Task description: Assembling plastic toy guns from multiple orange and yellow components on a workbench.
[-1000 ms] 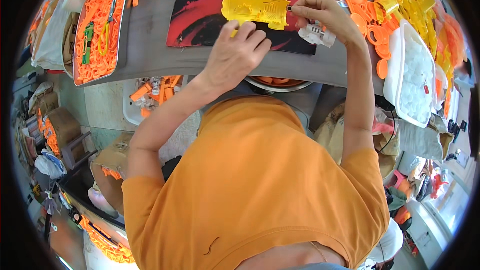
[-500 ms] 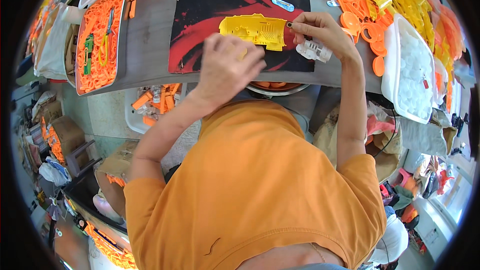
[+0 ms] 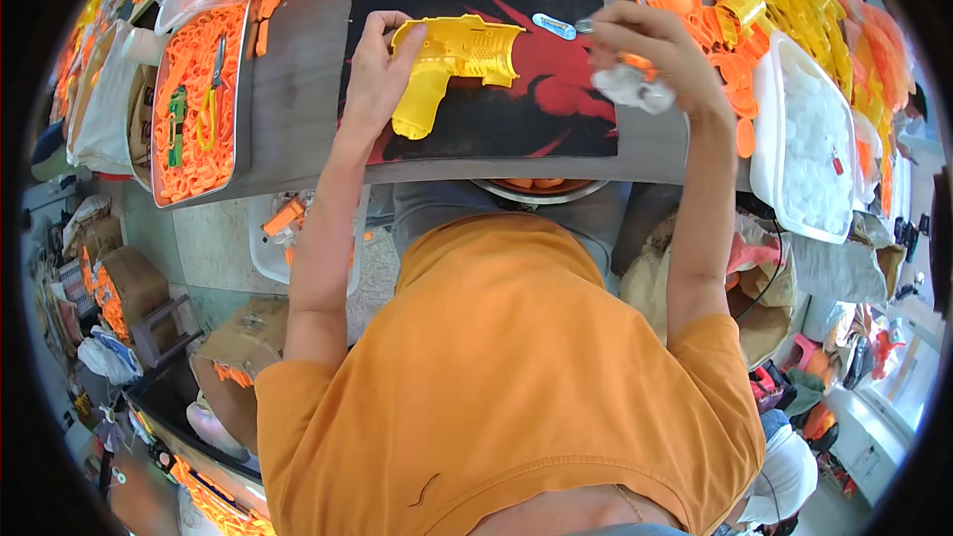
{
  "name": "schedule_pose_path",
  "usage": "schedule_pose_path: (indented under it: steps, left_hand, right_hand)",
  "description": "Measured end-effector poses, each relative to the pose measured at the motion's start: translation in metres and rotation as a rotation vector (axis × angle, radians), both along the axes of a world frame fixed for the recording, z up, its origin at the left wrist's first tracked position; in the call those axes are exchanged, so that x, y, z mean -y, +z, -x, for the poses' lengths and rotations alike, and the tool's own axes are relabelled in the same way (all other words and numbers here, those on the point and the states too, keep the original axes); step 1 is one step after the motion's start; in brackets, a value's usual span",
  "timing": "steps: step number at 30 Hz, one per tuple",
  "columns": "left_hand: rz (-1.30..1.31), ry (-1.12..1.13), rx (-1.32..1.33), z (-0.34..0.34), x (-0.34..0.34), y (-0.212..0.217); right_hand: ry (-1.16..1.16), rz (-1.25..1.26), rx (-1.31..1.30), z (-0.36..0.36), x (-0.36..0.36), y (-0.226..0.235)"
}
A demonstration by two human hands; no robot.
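My left hand [image 3: 371, 74] grips the left end of a yellow plastic toy gun shell half [image 3: 459, 48], its thumb on the near face. The shell's handle points down toward me, over a black and red mat [image 3: 566, 129]. To the right, my right hand [image 3: 670, 52] is raised with its fingers curled and blurred. A whitish translucent plastic part [image 3: 633, 89] with an orange bit sits under its palm. Something small shows at its fingertips, too blurred to name. Beside those fingertips lies a small blue and white oval piece [image 3: 554, 26].
At the left, a tray [image 3: 238, 104] of orange parts holds yellow-handled snips [image 3: 211, 104] and a green tool [image 3: 177, 124]. Orange and yellow parts [image 3: 784, 0] pile up at the back right. A white tub [image 3: 769, 154] of translucent pieces stands at the right edge.
My left hand has moved left and now grips the shell, which has shifted left with its handle in view. The right hand has drawn slightly right and up, the whitish part with it.
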State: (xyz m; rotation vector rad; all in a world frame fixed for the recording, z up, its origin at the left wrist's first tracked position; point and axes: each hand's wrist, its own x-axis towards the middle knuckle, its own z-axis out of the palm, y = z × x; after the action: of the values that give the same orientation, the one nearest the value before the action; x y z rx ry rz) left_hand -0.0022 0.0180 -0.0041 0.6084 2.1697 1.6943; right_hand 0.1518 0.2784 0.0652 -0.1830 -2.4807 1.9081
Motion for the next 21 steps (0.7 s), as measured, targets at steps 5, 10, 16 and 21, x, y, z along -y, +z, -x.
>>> schedule_pose_path:
  steps: [5,10,16,21]
  left_hand:
    - [-0.131,-0.066,0.075,0.005,-0.012,-0.013]
    - [-0.019,-0.011,-0.136,0.008,-0.01,-0.029]
    - [-0.09,-0.112,0.013,0.006,-0.015,-0.008]
    - [-0.026,-0.053,-0.053,0.002,-0.018,-0.007]
  right_hand:
    - [0.047,-0.325,-0.073,0.059,0.062,-0.058]
    - [-0.037,-0.275,-0.037,0.058,0.07,-0.066]
    - [-0.047,-0.431,-0.119,0.059,0.07,-0.061]
    - [-0.083,-0.539,-0.146,0.061,0.076,-0.056]
